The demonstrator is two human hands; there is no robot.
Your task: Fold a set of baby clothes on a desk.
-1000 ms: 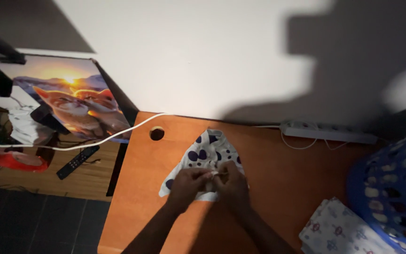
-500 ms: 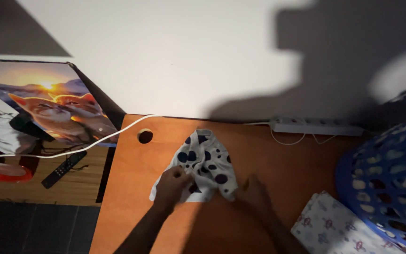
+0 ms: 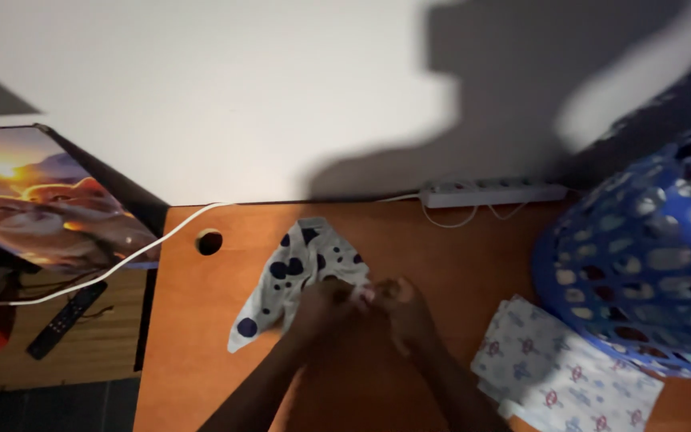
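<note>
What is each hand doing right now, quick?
Left hand: fingers closed, pinching the edge of the spotted white cloth.
Right hand: fingers closed on the same cloth edge, meeting the left.

Home, likely a bedroom or living room corner. Orange wooden bench against a plain white wall, blue laundry basket at its right edge, folded printed cloth, power strip at the back edge, TV remote on a side unit.
</note>
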